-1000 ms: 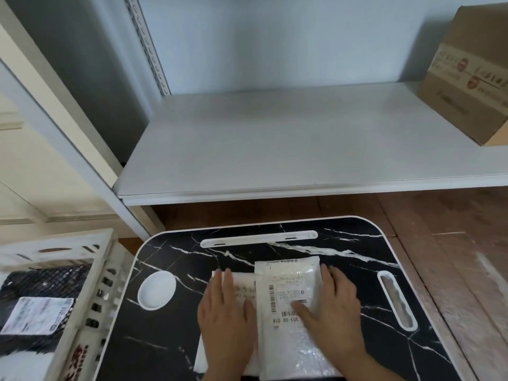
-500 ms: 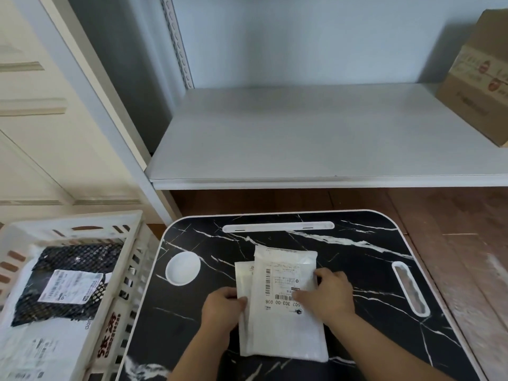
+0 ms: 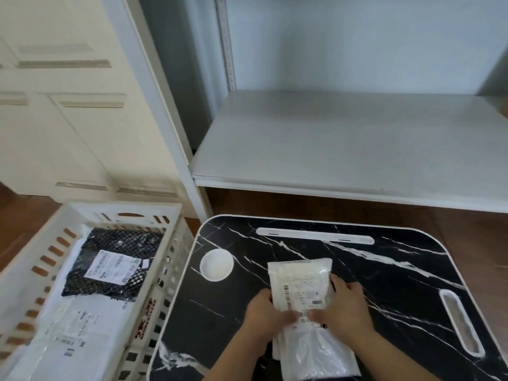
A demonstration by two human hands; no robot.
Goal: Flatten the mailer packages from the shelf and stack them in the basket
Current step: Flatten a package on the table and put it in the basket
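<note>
A white mailer package point(image 3: 301, 287) lies on the black marble-patterned lap table point(image 3: 398, 284), near its front middle, with its printed label facing up and its clear plastic end reaching toward the near edge; a second white layer shows just under its left and near edges, though whether that is another mailer cannot be told. The left hand point(image 3: 265, 312) grips the package at its left edge, fingers curled over onto the top face. The right hand point(image 3: 341, 306) grips it from the right, thumb and fingers closing on the label area, so both hands meet near the middle of the package. To the left of the table, just beside it, stands a white slatted basket point(image 3: 167, 213). In it lies a black mesh-patterned mailer point(image 3: 123, 243) with a white label, resting on top of a larger white mailer point(image 3: 77, 334) nearer the viewer. A round white dish-like recess point(image 3: 216, 264) sits in the table's left part, a long white slot point(image 3: 316, 235) runs along its far edge, and another slot point(image 3: 461, 323) along its right side. Beyond the table is a grey shelf board point(image 3: 343, 144).
</note>
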